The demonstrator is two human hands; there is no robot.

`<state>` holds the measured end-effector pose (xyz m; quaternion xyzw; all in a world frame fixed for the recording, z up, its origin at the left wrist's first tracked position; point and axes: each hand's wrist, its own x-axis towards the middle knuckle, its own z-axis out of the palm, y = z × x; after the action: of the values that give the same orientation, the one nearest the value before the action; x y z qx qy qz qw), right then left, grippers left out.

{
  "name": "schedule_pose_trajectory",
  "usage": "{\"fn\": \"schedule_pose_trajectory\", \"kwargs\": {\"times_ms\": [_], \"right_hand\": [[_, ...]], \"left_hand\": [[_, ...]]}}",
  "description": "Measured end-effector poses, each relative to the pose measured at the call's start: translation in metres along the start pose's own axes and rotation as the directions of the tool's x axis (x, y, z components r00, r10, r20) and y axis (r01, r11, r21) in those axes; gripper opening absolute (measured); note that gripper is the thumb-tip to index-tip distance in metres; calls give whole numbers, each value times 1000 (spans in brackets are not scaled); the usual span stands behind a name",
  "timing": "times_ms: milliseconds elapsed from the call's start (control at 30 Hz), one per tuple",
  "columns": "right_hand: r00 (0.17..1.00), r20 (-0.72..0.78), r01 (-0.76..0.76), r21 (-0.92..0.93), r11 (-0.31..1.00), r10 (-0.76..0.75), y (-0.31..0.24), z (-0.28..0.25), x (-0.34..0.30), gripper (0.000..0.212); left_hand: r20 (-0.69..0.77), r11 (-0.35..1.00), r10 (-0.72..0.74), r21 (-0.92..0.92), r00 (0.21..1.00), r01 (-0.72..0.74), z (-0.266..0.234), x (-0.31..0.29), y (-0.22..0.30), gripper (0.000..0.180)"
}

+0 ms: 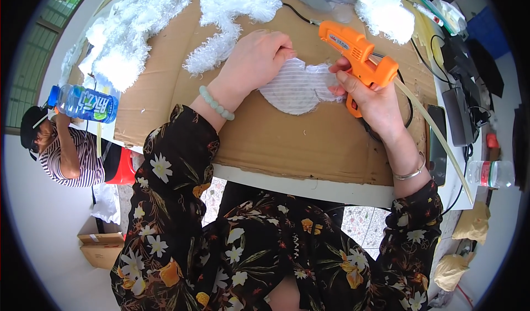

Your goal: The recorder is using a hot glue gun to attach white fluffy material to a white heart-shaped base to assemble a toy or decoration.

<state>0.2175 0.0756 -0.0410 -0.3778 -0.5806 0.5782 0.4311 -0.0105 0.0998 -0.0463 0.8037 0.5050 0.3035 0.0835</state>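
A white ribbed piece of fabric (290, 93) with ragged edges lies over the cardboard in front of me. My left hand (254, 57), fingers curled in, grips its upper left edge. My right hand (371, 93) holds an orange hot glue gun (353, 48), nozzle pointing up and to the left, away from the fabric. The fingertips of that hand also touch the fabric's right edge. From the back of the gun a long pale glue stick (433, 128) slants down to the right.
Fluffy white fabric pieces (138, 35) lie along the far side of the cardboard sheet (265, 151). A blue-capped bottle (88, 104) stands at the left edge. On the right are a phone (438, 145), black cables and a clear bottle (491, 174). Another person (69, 151) sits at the left.
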Motion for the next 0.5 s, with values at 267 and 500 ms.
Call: {"fn": "schedule_pose_trajectory", "kwargs": {"times_ms": [267, 500], "right_hand": [[1000, 23, 18, -57, 998, -17, -3, -5, -1, 21], [998, -50, 47, 32, 998, -46, -1, -21, -5, 20]], "left_hand": [[-336, 995, -28, -102, 941, -7, -21, 1, 9, 8], [117, 924, 381, -14, 917, -382, -10, -35, 68, 21]]}}
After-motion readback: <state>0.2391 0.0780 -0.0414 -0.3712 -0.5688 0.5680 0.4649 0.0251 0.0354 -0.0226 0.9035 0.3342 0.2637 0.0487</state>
